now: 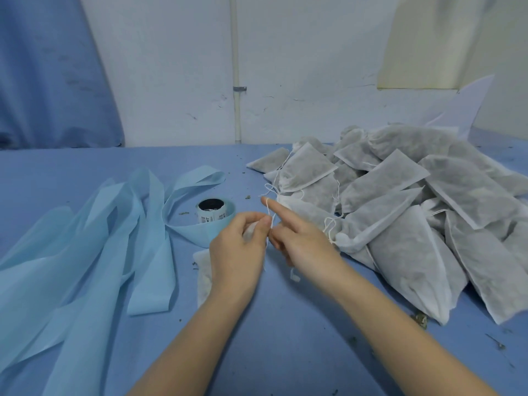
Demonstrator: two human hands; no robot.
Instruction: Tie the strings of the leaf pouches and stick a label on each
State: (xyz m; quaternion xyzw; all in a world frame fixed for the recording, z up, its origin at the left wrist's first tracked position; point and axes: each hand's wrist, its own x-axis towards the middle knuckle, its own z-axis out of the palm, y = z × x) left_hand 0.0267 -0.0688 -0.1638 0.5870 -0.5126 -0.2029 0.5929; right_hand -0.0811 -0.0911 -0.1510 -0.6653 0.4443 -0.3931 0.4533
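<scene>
While our left hand [240, 247] pinches the gathered neck of a white, gauzy non-woven pouch [204, 277] lying flat on the blue desk [85, 167], our right hand [300, 238] curls around its thin white string [268, 215], looped over the extended forefinger. Right of the pouch lies a heap of leaf-filled pouches [414, 210]. Beyond it stands a label roll [211, 212], with pale blue backing ribbon [100, 238] to the left.
</scene>
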